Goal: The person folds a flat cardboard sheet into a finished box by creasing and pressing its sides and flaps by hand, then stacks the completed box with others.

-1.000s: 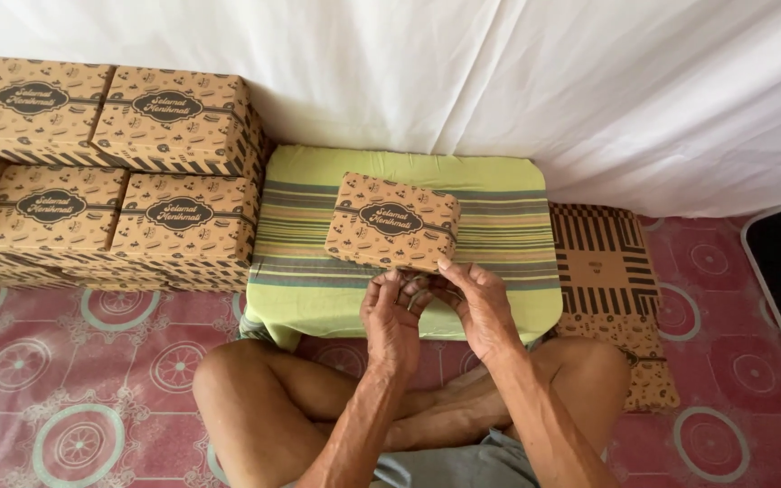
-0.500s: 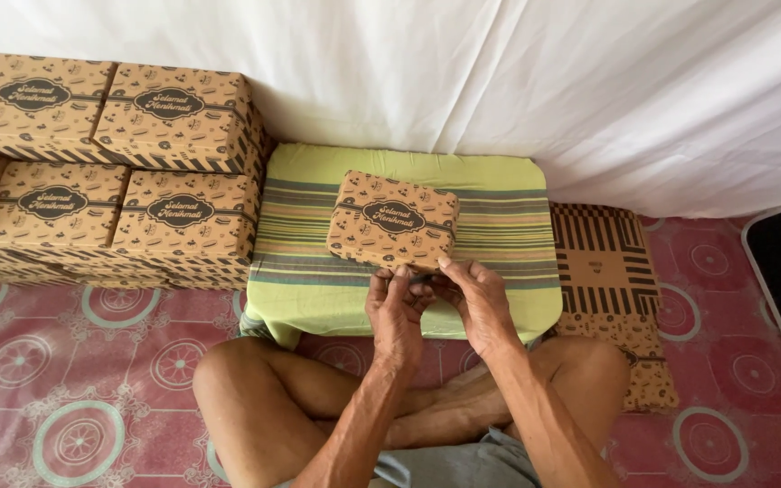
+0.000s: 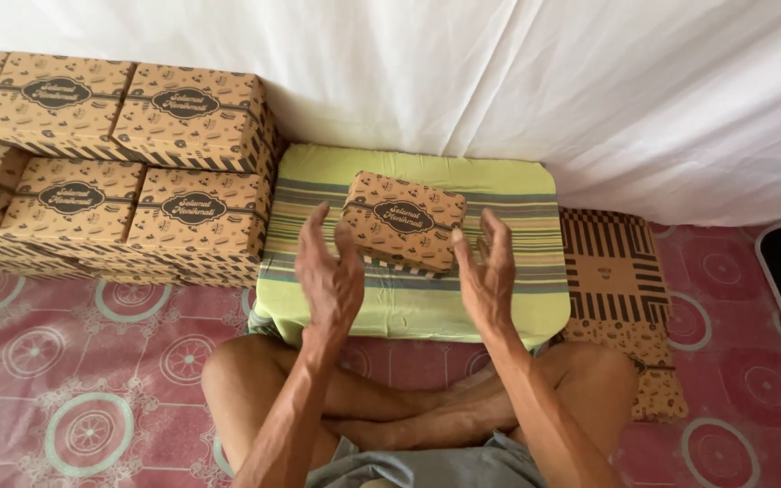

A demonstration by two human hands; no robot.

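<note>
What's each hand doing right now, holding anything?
Left hand: open, fingers spread, holding nothing, just left of the folded box.
Right hand: open, holding nothing, just right of that box.

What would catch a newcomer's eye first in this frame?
Most striking is the patterned brown cardboard box lying alone on the green striped cushion at centre, with the left hand and right hand raised open on either side of it, not touching it. To the left, a stack of matching boxes fills the corner against the white cloth backdrop, and flat unfolded cartons lie on the red floor mat right of the cushion.
</note>
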